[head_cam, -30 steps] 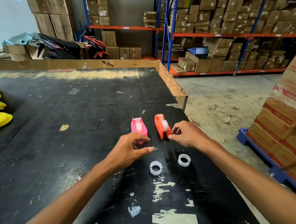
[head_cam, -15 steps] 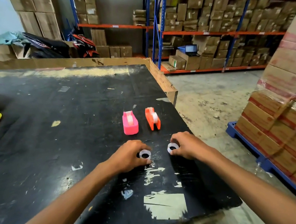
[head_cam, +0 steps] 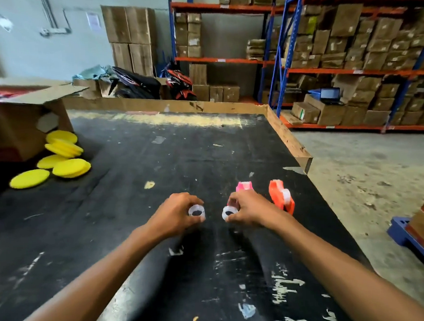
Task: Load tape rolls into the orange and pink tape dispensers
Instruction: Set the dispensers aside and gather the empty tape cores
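Two small white tape rolls are up off the black bench (head_cam: 157, 189), one in each hand. The left hand (head_cam: 174, 216) pinches the left tape roll (head_cam: 196, 211) between thumb and curled fingers (head_cam: 195, 199), the roll's open core facing up toward the camera. The right hand (head_cam: 247, 211) grips the right tape roll (head_cam: 229, 212) the same way, fingers closed around its rim, core tilted toward the viewer. The two rolls sit near each other with a clear gap of bench between them. Just beyond the right hand stands the pink tape dispenser (head_cam: 244, 186), mostly hidden by the knuckles so only its far end shows. Just to its right stands the orange tape dispenser (head_cam: 281, 198), upright on the bench, with a white spool visible in its body; whether the right hand touches it cannot be told. Both dispensers are near the right edge of the bench, which has a wooden rim (head_cam: 289, 137) along its far and right sides. Well apart at the far left lie several yellow round pads (head_cam: 65, 160) beside an open cardboard box (head_cam: 20, 123) lying on its side. Both forearms reach in from the bottom of the view. Behind the bench, blue and orange shelving (head_cam: 350, 70) carries many brown cartons, and stacked boxes on a blue pallet (head_cam: 412, 241) stand at the right.
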`<state>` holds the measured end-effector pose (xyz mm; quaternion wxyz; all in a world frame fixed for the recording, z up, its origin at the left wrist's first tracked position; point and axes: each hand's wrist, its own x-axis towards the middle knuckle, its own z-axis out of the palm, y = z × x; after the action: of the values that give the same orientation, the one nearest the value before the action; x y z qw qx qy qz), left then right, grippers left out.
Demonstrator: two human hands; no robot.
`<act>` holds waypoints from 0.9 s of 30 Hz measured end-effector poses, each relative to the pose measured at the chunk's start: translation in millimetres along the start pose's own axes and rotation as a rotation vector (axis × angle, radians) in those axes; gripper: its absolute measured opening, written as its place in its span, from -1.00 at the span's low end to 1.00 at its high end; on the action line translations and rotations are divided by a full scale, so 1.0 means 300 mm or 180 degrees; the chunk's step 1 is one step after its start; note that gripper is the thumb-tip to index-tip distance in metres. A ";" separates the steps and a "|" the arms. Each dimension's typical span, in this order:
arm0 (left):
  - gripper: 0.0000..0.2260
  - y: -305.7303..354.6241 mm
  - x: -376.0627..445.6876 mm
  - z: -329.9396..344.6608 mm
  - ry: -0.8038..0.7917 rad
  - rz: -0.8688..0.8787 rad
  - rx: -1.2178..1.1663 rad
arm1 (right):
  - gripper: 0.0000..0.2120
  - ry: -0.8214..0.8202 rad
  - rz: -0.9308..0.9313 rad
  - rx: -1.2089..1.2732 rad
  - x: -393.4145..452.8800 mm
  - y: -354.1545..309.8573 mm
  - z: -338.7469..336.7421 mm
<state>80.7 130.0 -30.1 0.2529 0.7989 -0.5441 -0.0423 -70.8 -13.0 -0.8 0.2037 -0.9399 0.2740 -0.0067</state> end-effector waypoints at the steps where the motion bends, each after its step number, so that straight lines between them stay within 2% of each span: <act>1: -0.67 -0.024 0.014 -0.015 0.0015 -0.0061 0.0030 | -0.75 0.0030 -0.0012 -0.0020 0.029 -0.024 0.006; 8: -0.71 -0.143 0.099 -0.039 -0.0133 -0.0265 0.0084 | -0.84 0.0053 0.0126 -0.0198 0.190 -0.092 0.063; 13: -0.73 -0.178 0.116 0.018 -0.0447 -0.0193 0.0045 | -0.77 -0.0113 0.0210 -0.0215 0.226 -0.077 0.105; 18: -0.73 -0.195 0.114 0.046 -0.0436 -0.0171 -0.0070 | -0.76 -0.0101 0.0214 -0.0198 0.223 -0.074 0.117; 22: -0.64 -0.197 0.113 0.044 -0.0424 -0.0224 -0.0106 | -0.73 -0.0089 0.0198 -0.0240 0.216 -0.078 0.114; 27: -0.38 -0.214 0.095 0.054 -0.0402 -0.0280 -0.0062 | -0.57 -0.0029 0.0226 -0.0105 0.175 -0.081 0.099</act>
<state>141.0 116.9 -67.2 0.2238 0.8152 -0.5229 -0.1090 -10.1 -10.5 -23.8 0.1895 -0.9328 0.3063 0.0093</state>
